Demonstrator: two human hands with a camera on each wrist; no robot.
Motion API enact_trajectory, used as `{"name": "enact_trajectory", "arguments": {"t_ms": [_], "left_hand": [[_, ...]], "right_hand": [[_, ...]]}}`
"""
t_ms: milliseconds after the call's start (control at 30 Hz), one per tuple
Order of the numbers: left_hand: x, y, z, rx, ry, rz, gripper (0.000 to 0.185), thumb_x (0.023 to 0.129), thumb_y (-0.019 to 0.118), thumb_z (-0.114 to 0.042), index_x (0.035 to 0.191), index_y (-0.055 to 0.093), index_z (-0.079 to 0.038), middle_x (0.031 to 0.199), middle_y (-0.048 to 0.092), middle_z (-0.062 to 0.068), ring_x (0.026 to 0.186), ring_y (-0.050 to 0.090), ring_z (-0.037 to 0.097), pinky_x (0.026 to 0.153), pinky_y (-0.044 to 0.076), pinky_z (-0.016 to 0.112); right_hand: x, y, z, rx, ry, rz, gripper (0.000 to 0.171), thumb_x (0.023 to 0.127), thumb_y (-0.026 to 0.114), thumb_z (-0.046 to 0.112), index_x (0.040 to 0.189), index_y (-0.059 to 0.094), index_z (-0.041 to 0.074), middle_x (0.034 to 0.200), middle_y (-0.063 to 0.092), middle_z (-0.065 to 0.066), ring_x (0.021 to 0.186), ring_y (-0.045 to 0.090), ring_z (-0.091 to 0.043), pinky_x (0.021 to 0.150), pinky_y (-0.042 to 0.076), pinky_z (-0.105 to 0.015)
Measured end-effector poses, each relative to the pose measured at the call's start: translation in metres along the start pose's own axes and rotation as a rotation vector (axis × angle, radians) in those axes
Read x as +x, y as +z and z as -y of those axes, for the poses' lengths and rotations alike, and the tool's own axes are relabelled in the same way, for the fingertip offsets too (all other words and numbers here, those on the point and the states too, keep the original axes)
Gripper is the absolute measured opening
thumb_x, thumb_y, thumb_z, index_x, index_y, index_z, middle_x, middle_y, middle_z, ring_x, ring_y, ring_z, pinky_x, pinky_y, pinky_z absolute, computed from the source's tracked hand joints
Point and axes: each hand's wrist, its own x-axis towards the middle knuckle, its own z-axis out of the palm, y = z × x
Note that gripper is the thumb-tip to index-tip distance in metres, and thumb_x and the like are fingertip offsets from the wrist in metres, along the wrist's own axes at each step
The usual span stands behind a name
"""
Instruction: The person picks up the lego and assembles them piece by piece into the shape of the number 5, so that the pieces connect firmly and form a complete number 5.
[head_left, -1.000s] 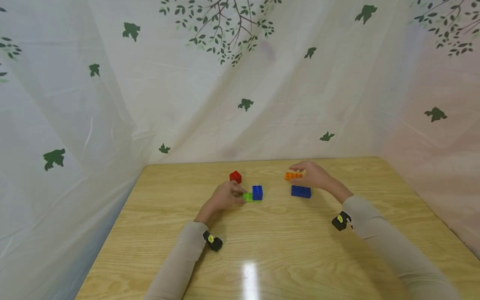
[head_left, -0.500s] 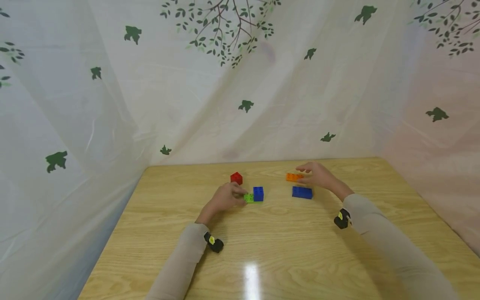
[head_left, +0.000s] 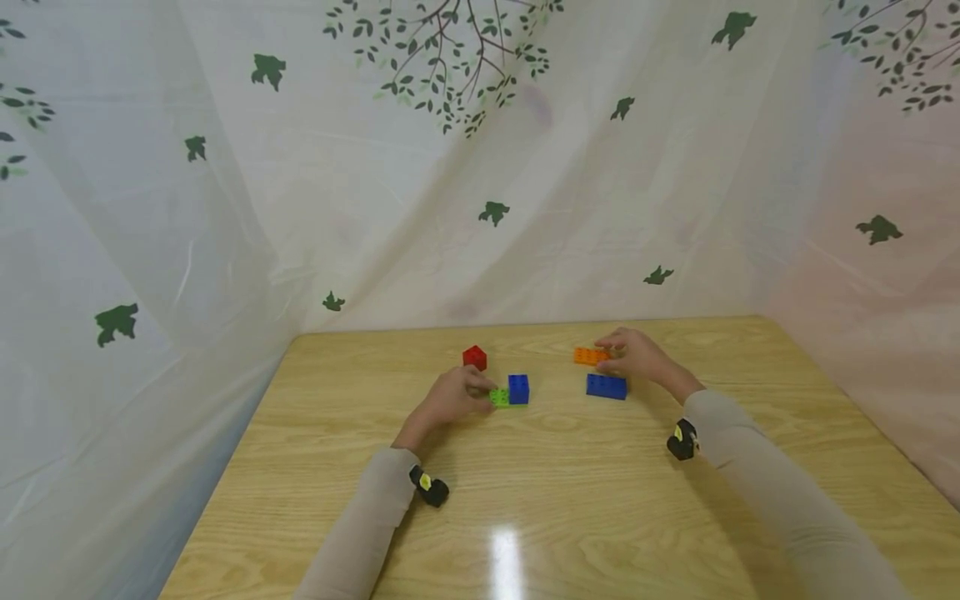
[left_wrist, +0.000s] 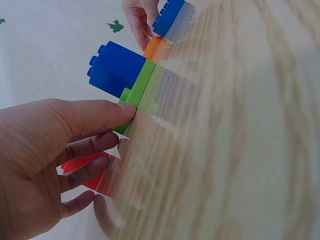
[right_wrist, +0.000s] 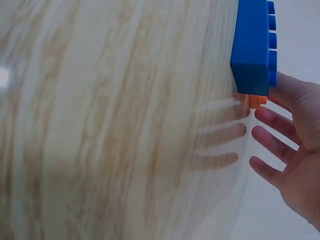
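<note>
My left hand (head_left: pixel 471 392) pinches the near end of a flat green plate (head_left: pixel 498 398) lying on the wooden table (head_left: pixel 570 500). A blue cube brick (head_left: pixel 518 388) is stuck on the plate's right end. In the left wrist view the thumb and a finger of the left hand (left_wrist: pixel 122 122) meet at the green plate (left_wrist: pixel 141 90), below the blue cube (left_wrist: pixel 117 70). My right hand (head_left: pixel 613 357) rests by an orange brick (head_left: pixel 588 356) on the table, fingers straight and spread (right_wrist: pixel 270 137), touching its right end. A long blue brick (head_left: pixel 606 386) lies just nearer.
A red brick (head_left: pixel 474 357) stands behind my left hand, partly hidden by the fingers in the left wrist view (left_wrist: pixel 82 167). A leaf-patterned white curtain (head_left: pixel 480 167) closes in the back and both sides of the table.
My right hand has lowered the orange brick from just above the table onto it and its fingers have straightened. The left hand and the green plate have not moved.
</note>
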Motion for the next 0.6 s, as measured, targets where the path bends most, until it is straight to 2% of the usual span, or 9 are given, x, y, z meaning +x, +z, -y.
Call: {"name": "enact_trajectory", "arguments": {"t_ms": [367, 600], "left_hand": [[0.0, 0.001, 0.0, 0.01, 0.008, -0.002, 0.032, 0.083, 0.084, -0.019, 0.115, 0.079, -0.014, 0.11, 0.071, 0.004, 0.1, 0.061, 0.018, 0.082, 0.048, 0.031], [-0.0003, -0.0004, -0.0006, 0.004, 0.018, 0.002, 0.033, 0.084, 0.084, -0.019, 0.115, 0.079, -0.013, 0.11, 0.071, 0.005, 0.099, 0.061, 0.019, 0.08, 0.048, 0.03]], "right_hand": [[-0.0026, 0.0045, -0.001, -0.041, -0.103, -0.037, 0.044, 0.091, 0.078, 0.017, 0.126, 0.068, -0.009, 0.114, 0.066, -0.024, 0.101, 0.061, -0.036, 0.084, 0.053, -0.048], [-0.0015, 0.0058, -0.002, -0.073, -0.127, -0.05, 0.042, 0.091, 0.078, 0.016, 0.123, 0.069, -0.009, 0.112, 0.067, -0.024, 0.099, 0.062, -0.036, 0.081, 0.054, -0.045]]}}
